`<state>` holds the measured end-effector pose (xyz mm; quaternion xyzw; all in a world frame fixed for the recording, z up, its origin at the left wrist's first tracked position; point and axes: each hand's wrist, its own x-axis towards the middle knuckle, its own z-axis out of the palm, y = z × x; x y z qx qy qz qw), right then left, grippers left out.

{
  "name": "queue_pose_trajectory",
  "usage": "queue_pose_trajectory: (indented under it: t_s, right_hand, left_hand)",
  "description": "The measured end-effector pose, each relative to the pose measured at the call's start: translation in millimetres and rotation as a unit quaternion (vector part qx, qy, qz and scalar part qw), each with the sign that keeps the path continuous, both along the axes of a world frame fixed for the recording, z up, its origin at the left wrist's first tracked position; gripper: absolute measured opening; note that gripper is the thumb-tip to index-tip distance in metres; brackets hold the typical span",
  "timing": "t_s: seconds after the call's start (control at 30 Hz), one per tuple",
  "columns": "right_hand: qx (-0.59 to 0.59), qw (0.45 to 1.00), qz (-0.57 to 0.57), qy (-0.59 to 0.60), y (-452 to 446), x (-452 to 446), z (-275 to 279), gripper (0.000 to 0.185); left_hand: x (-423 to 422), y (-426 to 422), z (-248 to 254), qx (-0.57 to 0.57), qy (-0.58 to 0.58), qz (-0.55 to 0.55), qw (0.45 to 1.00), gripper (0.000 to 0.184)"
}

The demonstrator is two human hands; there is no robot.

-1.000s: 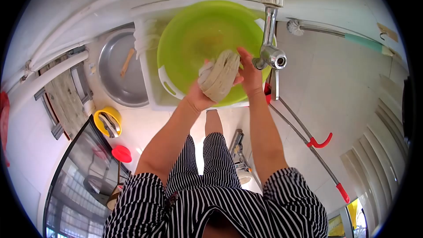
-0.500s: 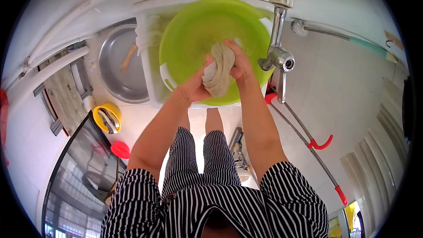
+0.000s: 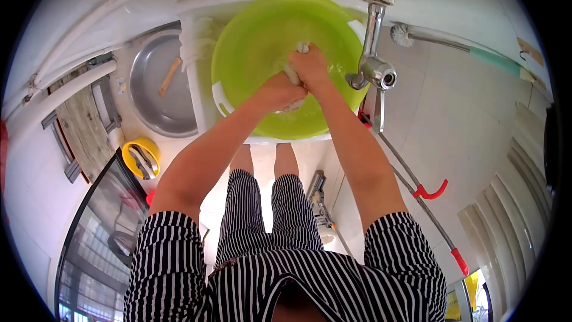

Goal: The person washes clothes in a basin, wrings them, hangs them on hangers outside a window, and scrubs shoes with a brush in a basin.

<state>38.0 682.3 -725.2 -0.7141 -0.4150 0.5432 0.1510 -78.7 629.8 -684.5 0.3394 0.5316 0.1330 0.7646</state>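
My left hand (image 3: pixel 280 92) and my right hand (image 3: pixel 310 67) are both closed around a twisted beige cloth (image 3: pixel 291 75). Most of the cloth is hidden inside my fists; short pieces show between them and past their ends. Both fists are close together over a large green basin (image 3: pixel 238 42) with white handles. Cloudy water seems to lie in the basin, with light ripples under the cloth. The basin rests in a white sink (image 3: pixel 204 98). To the right of my right hand, a chrome faucet (image 3: pixel 379 73) reaches over the basin's rim.
On the left is a grey basin (image 3: pixel 140 92) holding a wooden-handled tool (image 3: pixel 170 76). Below it sits a yellow bucket (image 3: pixel 156 150) with dark and light items inside. A long-handled brush (image 3: pixel 402 35) and a red-hooked metal pole (image 3: pixel 438 222) are on the right.
The cloth was a loose, thick bundle between my hands; now it is twisted and squeezed tight. My hands have closed into fists and come together.
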Motion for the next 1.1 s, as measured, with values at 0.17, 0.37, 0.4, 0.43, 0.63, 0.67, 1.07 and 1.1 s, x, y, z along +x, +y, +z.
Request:
queue_pose_trajectory:
  t_s: [0.17, 0.37, 0.4, 0.43, 0.63, 0.67, 1.07, 1.1]
  right_hand:
    - [-0.021, 0.989, 0.129, -0.070, 4.0, 4.2, 12.6, 0.044]
    - [-0.057, 0.955, 0.147, 0.252, -3.1, 31.6, 33.9, 0.049]
    - [-0.116, 0.873, 0.034, 0.473, -7.0, 38.4, 37.9, 0.045]
    - [-0.166, 0.729, -0.082, 0.659, -12.4, 42.2, 41.0, 0.040]
    - [-0.067, 0.815, -0.198, 0.541, -41.9, 35.1, 52.4, 0.020]
    - [-0.068, 0.814, -0.199, 0.541, -45.4, 36.1, 54.3, 0.020]
    - [0.539, 0.765, 0.291, 0.199, -66.3, -1.7, 104.4, 0.028]
    - [0.542, 0.791, 0.234, 0.160, -67.6, -0.1, 103.9, 0.025]
  left_hand:
    - [5.6, -1.5, 10.8, -0.126, 0.051, 0.055, 0.989, 0.026]
    - [-16.6, -2.8, 48.1, -0.291, -0.183, 0.211, 0.915, 0.029]
    - [-18.2, -4.6, 45.8, -0.291, -0.182, 0.211, 0.915, 0.029]
    - [-20.9, -7.6, 41.1, -0.296, -0.258, 0.211, 0.895, 0.032]
    - [-22.7, -8.6, 17.8, -0.279, -0.326, 0.163, 0.888, 0.046]
    - [-24.2, -8.6, 16.9, -0.255, -0.283, 0.117, 0.917, 0.050]
    - [-10.0, -54.2, 0.6, -0.297, -0.505, 0.439, 0.681, 0.048]
    - [-2.6, -55.2, 6.9, -0.297, -0.505, 0.440, 0.681, 0.048]
